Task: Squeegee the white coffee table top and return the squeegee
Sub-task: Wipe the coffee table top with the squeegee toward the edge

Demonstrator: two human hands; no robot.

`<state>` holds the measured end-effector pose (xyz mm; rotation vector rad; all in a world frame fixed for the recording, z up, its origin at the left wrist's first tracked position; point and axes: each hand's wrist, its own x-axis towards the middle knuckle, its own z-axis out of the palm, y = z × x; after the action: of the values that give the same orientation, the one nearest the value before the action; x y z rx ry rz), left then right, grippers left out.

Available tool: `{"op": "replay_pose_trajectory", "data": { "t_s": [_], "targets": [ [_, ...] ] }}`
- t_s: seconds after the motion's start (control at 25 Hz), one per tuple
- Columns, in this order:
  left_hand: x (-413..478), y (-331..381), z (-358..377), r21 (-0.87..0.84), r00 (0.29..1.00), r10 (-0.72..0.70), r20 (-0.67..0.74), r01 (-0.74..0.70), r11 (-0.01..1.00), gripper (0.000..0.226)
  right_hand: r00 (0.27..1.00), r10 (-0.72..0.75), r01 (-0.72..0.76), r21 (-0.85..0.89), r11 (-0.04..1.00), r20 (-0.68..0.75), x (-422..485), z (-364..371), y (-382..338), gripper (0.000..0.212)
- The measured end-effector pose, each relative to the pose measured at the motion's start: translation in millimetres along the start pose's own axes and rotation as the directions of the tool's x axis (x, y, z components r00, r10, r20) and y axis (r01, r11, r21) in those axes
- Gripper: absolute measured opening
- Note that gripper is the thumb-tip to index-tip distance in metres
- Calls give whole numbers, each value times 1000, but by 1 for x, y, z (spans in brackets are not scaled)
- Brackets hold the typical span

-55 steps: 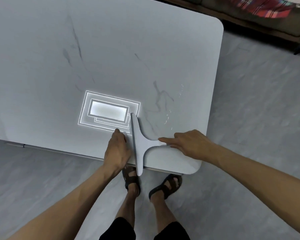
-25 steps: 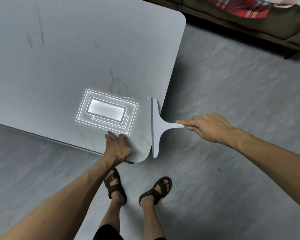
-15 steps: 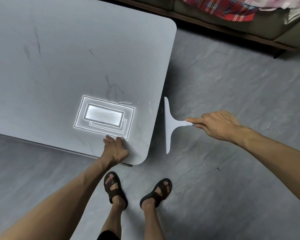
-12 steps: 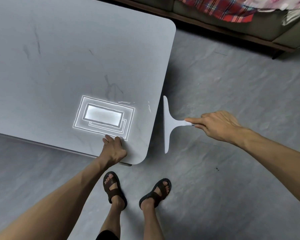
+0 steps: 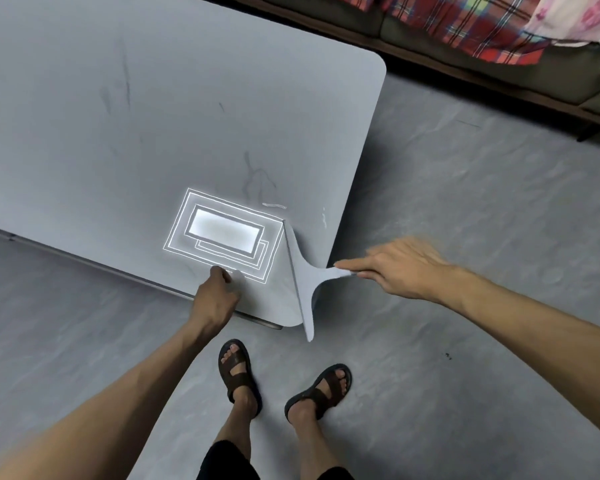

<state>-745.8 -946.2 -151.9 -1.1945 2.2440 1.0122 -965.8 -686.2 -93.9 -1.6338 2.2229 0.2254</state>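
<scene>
I see my right hand (image 5: pixel 400 266) wrapped around the handle of the pale grey T-shaped plastic squeegee (image 5: pixel 300 277), fingers curled on the grip and the forefinger stretched along it toward the blade. The blade lies on the near right corner of the white, faintly veined coffee table top (image 5: pixel 174 109), running from far to near, and its near tip hangs past the table's rounded corner over the grey floor (image 5: pixel 465 216). My left hand (image 5: pixel 215 297) rests on the near edge of the table just left of the blade, fingers together and pressed down on the surface. A bright rectangular reflection of a ceiling light (image 5: pixel 224 233) sits on the top between that hand and the blade's far end. A few small streaks of water (image 5: pixel 274 205) show just beyond. My feet in dark brown sandals (image 5: pixel 238 370) stand on the floor near the corner. A red plaid cloth (image 5: pixel 465 22) lies on a sofa at the far right.
</scene>
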Motion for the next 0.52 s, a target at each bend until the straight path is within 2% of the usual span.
{"op": "replay_pose_trajectory", "data": {
  "t_s": [0.12,0.24,0.36,0.52],
  "targets": [
    [1,-19,-25,-63,989,-80,-128,72,995,18,988,-152,152,22,988,29,53,-11,-45,40],
    [9,-44,-47,-75,968,-157,-195,145,987,16,966,-259,256,80,963,21,111,-13,-90,40],
    [28,-69,-64,-106,958,-205,-203,187,977,12,951,-308,306,101,947,2,166,-12,-123,39],
    [63,-85,-83,-135,966,-209,-154,189,973,17,945,-326,322,150,935,4,218,-11,-138,39]
  ]
}}
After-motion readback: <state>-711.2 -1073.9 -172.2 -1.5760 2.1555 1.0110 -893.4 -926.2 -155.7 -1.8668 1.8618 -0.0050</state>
